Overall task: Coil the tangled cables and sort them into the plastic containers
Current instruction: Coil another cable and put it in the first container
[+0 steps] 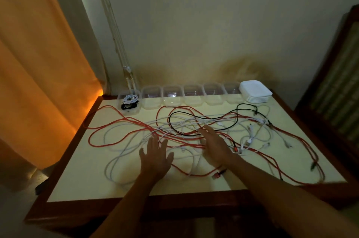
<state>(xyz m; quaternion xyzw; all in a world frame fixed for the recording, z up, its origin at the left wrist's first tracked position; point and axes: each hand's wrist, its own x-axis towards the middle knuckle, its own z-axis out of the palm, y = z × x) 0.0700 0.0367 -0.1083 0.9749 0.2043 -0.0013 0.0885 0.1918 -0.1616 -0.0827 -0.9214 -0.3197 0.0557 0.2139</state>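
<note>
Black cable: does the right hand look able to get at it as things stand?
Probably yes. The right hand lies open over the tangle, fingertips beside the black cable, which loops over the white and red cables with nothing covering it there.

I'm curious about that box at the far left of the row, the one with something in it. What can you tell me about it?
The leftmost box is a small clear plastic tub, lidless and upright, at the table's back left corner. It stands first in a row of similar tubs. Inside lie a coiled white cable and something black in front of it, probably another coil. A red cable runs close past its front; neither hand touches it.
</note>
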